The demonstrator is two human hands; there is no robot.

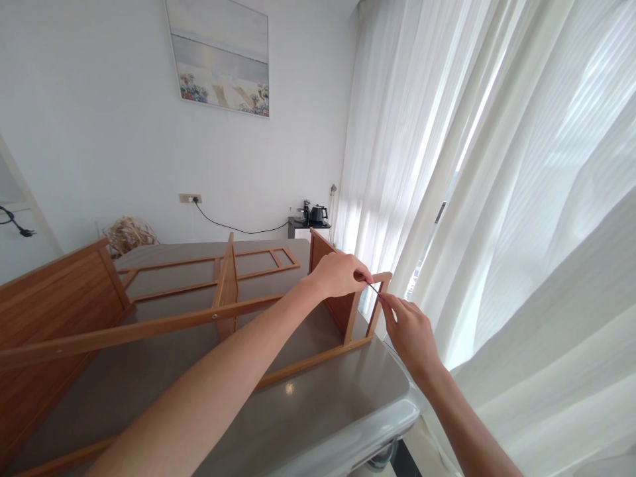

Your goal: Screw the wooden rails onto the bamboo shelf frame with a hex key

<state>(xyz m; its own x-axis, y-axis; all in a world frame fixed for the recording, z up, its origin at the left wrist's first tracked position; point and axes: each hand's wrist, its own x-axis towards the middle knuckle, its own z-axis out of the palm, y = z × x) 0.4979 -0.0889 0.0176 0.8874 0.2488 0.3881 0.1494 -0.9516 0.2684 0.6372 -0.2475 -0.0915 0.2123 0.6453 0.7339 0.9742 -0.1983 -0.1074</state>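
Observation:
Both hands meet at the far right end of a wooden shelf frame that lies on its side. A thin dark rod, shaped like an Allen key, runs between my fingertips. My left hand is closed, its thumb and fingers pinching the rod's upper left end beside the end panel. At the other end of the rod, my right hand pinches with thumb and forefinger, close to the end upright. My left hand partly covers the brown end panel. Whether the rod's tip sits in a bolt is too small to tell.
The frame rests on a grey-topped table with a rounded, plastic-covered corner. Other wooden panels stand to the left. White curtains hang close on the right. Behind the table are a black kettle and a power cord.

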